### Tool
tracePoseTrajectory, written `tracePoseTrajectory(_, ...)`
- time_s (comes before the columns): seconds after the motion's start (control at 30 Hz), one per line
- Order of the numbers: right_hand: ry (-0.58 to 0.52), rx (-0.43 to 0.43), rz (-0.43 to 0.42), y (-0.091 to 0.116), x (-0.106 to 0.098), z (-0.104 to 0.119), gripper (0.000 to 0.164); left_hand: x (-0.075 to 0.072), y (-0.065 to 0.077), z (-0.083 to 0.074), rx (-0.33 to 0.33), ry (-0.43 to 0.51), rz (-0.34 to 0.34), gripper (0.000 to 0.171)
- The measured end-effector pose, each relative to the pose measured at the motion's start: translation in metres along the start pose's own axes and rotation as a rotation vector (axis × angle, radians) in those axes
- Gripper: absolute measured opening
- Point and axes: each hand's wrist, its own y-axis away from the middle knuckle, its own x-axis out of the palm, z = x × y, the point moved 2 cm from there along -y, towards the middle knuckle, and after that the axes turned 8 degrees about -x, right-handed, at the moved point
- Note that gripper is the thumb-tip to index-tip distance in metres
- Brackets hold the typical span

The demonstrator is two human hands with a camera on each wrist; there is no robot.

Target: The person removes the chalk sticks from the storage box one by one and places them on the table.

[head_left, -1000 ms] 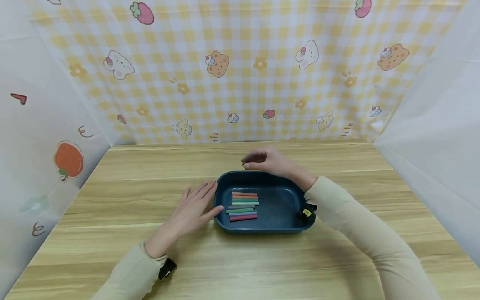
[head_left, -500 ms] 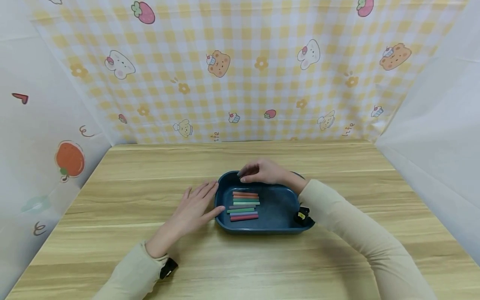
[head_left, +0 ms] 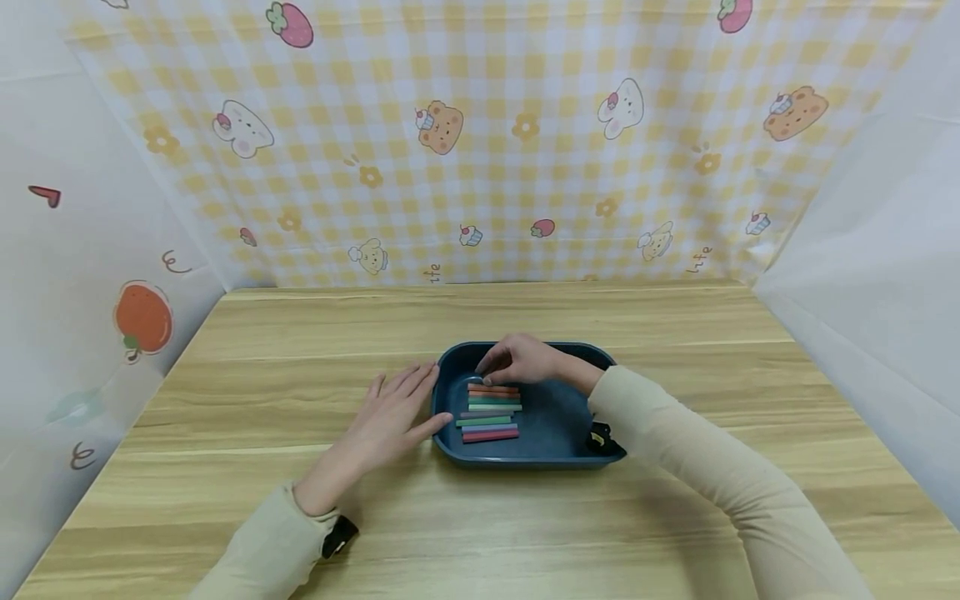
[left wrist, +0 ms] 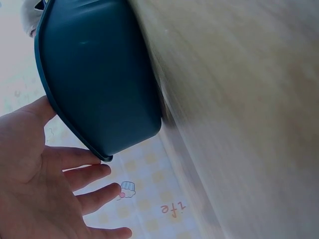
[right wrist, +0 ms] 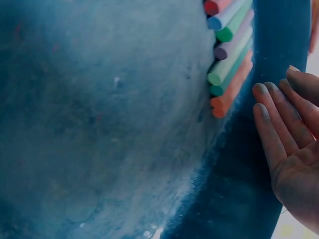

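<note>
A dark blue oval-cornered basin stands on the table, with a row of coloured chalk sticks lying side by side in its left half. My left hand rests at the basin's left end, fingers spread and straight, thumb over the rim; the left wrist view shows its fingertips on the basin's rim. My right hand reaches into the back of the basin, fingertips just behind the orange chalk stick. In the right wrist view its fingers are loosely extended, dusty at the tips, with nothing visible between them.
The wooden table runs back to a yellow checked curtain with cartoon prints. White cloth hangs at both sides. A black wrist camera on the right sleeve overlaps the basin's right end.
My right hand has come down and forward from above the basin's back rim to beside the chalk row. My left hand and the chalk sticks look unchanged.
</note>
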Motion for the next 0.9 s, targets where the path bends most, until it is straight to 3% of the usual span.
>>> tracePoseTrajectory(0.33, 0.054, 0.027, 0.017, 0.001, 0.009, -0.007, 0.021, -0.001, 0.0, -0.001, 0.003, -0.004, 0.003, 0.069)
tracePoseTrajectory(0.6, 0.173, 0.082, 0.032, 0.0, 0.017, -0.005, 0.02, -0.002, 0.001, -0.002, 0.006, -0.002, 0.001, 0.069)
tracePoseTrajectory(0.9, 0.193, 0.087, 0.039, -0.002, 0.022, 0.0, 0.02, -0.001, 0.0, -0.002, -0.001, 0.0, 0.01, 0.07)
